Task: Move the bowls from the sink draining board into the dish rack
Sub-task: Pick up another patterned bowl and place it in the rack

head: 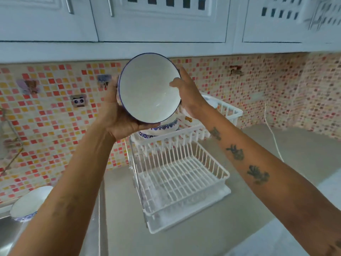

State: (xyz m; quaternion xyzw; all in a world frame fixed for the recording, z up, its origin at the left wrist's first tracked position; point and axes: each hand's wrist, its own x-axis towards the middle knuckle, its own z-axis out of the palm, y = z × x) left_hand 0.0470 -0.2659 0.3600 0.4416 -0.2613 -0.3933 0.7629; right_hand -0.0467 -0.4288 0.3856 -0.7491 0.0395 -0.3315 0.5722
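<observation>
A white bowl [27, 204] sits at the lower left on the draining board [7, 235]. Farther off, both hands, left [118, 115] and right [188, 95], grasp a blue-rimmed bowl [149, 89] above the dish rack's [180, 174] upper tier, where patterned bowls [160, 129] already rest.

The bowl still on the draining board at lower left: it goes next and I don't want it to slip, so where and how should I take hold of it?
Grip the bowl by its rim, coming from above. It seems to sit mouth up with the wide white opening exposed, while the left forearm hides its right side. Probably use both hands on opposite edges, as the left hand and right hand hold the raised bowl.
</observation>
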